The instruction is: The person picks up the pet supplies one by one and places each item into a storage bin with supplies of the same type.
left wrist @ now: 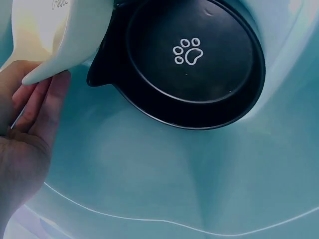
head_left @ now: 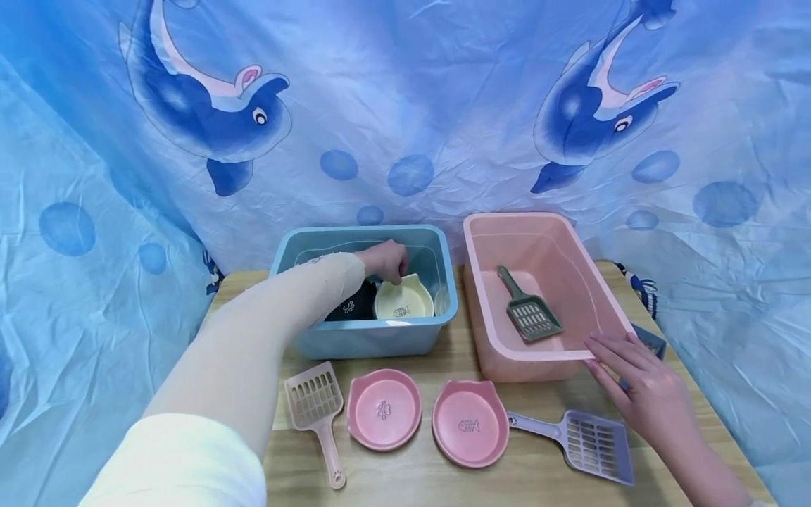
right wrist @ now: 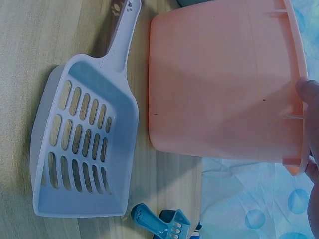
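My left hand (head_left: 388,260) reaches into the blue litter box (head_left: 374,341) and pinches the eared rim of a cream cat bowl (head_left: 415,296) with a fishbone print. Beside that bowl, a black bowl (left wrist: 214,64) with a white paw print lies in the box. My right hand (head_left: 646,384) grips the near right corner of the pink litter box (head_left: 519,367), thumb below the rim and fingers over it. Inside the pink box lies a dark green litter scoop (head_left: 532,317). The right wrist view shows the thumb (right wrist: 309,89) against the rim.
Two pink cat bowls (head_left: 384,415) (head_left: 470,429) sit on the wooden table before the boxes. A beige scoop (head_left: 317,401) lies left, a lavender scoop (head_left: 595,443) right. A small blue scoop (right wrist: 154,224) is beside the pink box. A dolphin-printed cloth (head_left: 393,105) surrounds the table.
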`<control>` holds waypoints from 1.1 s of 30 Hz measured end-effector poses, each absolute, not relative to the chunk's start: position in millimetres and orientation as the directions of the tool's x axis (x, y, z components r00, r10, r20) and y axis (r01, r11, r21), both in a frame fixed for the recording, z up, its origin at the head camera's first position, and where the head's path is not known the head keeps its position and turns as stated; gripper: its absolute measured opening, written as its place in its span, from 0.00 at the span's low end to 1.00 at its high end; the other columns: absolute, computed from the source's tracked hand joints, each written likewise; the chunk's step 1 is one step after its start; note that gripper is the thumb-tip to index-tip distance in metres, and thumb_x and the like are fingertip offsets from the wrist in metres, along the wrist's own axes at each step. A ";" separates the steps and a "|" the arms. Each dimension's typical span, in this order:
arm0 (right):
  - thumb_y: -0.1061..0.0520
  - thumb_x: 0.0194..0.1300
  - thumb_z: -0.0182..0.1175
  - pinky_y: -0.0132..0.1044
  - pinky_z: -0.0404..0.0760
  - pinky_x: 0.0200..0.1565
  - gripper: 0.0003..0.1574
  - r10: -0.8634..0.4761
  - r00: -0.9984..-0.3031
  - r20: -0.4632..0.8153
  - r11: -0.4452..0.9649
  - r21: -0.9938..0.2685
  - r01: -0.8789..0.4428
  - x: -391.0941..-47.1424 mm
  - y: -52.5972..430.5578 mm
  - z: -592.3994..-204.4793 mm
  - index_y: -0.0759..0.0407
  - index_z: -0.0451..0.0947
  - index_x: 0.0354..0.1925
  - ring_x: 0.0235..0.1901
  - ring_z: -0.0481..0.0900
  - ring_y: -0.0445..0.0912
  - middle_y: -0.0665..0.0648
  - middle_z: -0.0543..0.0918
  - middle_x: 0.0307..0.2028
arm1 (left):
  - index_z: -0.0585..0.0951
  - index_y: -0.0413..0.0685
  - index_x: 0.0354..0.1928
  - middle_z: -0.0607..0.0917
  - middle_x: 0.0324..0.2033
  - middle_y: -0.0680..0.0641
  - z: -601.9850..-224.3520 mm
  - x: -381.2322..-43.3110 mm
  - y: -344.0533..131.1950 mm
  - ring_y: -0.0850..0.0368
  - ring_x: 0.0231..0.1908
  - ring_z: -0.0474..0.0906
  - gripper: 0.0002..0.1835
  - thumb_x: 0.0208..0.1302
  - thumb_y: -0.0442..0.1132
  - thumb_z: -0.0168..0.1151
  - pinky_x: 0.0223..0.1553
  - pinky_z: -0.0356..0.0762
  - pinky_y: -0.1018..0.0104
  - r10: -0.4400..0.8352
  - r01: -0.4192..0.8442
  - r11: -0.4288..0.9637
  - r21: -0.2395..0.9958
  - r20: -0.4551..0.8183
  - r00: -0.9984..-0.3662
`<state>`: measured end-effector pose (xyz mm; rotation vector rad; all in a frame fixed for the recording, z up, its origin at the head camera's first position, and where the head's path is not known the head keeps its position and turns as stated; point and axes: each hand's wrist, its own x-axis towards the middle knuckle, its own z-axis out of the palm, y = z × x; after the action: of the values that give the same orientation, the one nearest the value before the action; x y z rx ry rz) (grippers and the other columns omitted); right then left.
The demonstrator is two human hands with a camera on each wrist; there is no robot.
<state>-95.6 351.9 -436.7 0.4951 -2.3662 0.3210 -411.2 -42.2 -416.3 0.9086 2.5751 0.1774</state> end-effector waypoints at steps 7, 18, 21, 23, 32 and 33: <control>0.27 0.83 0.43 0.38 0.61 0.79 0.47 -0.272 -0.714 0.645 0.898 -0.098 -0.430 -97.3 348.2 -434.5 0.64 0.90 0.52 0.50 0.88 0.67 0.65 0.91 0.49 | 0.87 0.46 0.30 0.85 0.29 0.49 -406.2 -396.3 -49.4 0.56 0.30 0.75 0.07 0.62 0.28 0.67 0.35 0.76 0.64 0.595 0.544 0.804 0.240 -0.346 -0.726; 0.29 0.83 0.44 0.40 0.62 0.79 0.45 -0.275 -0.682 0.677 0.886 -0.098 -0.454 -99.9 342.9 -431.8 0.63 0.90 0.52 0.47 0.88 0.67 0.64 0.91 0.47 | 0.84 0.40 0.64 0.85 0.61 0.40 -396.4 -394.9 -67.2 0.50 0.48 0.86 0.22 0.68 0.35 0.71 0.51 0.86 0.59 0.538 0.420 0.841 0.342 -0.433 -0.723; 0.28 0.83 0.43 0.41 0.61 0.79 0.45 -0.266 -0.700 0.663 0.892 -0.107 -0.440 -98.4 344.2 -431.2 0.62 0.90 0.54 0.49 0.87 0.66 0.64 0.91 0.48 | 0.81 0.39 0.68 0.83 0.64 0.39 -385.8 -393.9 -73.4 0.47 0.50 0.87 0.25 0.72 0.39 0.70 0.49 0.88 0.58 0.524 0.381 0.848 0.368 -0.475 -0.707; 0.28 0.83 0.44 0.41 0.61 0.79 0.45 -0.263 -0.700 0.664 0.892 -0.109 -0.439 -97.3 345.1 -431.2 0.61 0.90 0.54 0.48 0.87 0.66 0.64 0.91 0.48 | 0.79 0.39 0.70 0.82 0.66 0.39 -377.9 -392.6 -77.9 0.46 0.52 0.87 0.27 0.74 0.42 0.69 0.49 0.88 0.58 0.519 0.368 0.851 0.375 -0.496 -0.696; 0.28 0.82 0.46 0.38 0.61 0.79 0.44 -0.256 -0.676 0.691 0.886 -0.112 -0.450 -98.8 346.3 -431.5 0.62 0.90 0.53 0.46 0.87 0.66 0.64 0.91 0.47 | 0.74 0.38 0.74 0.79 0.70 0.37 -324.1 -376.3 -99.6 0.43 0.64 0.80 0.31 0.76 0.44 0.68 0.58 0.86 0.53 0.543 0.328 0.826 0.458 -0.490 -0.682; 0.28 0.82 0.46 0.38 0.61 0.79 0.44 -0.256 -0.675 0.692 0.885 -0.112 -0.451 -99.9 345.8 -431.6 0.62 0.90 0.53 0.46 0.87 0.66 0.64 0.91 0.47 | 0.74 0.38 0.74 0.79 0.70 0.36 -317.0 -372.5 -103.7 0.43 0.65 0.79 0.30 0.76 0.44 0.67 0.59 0.85 0.52 0.552 0.330 0.817 0.473 -0.475 -0.685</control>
<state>-99.9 345.8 -431.6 0.5058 -2.3398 0.3577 -372.5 -103.7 -317.0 0.6462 2.3764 0.4699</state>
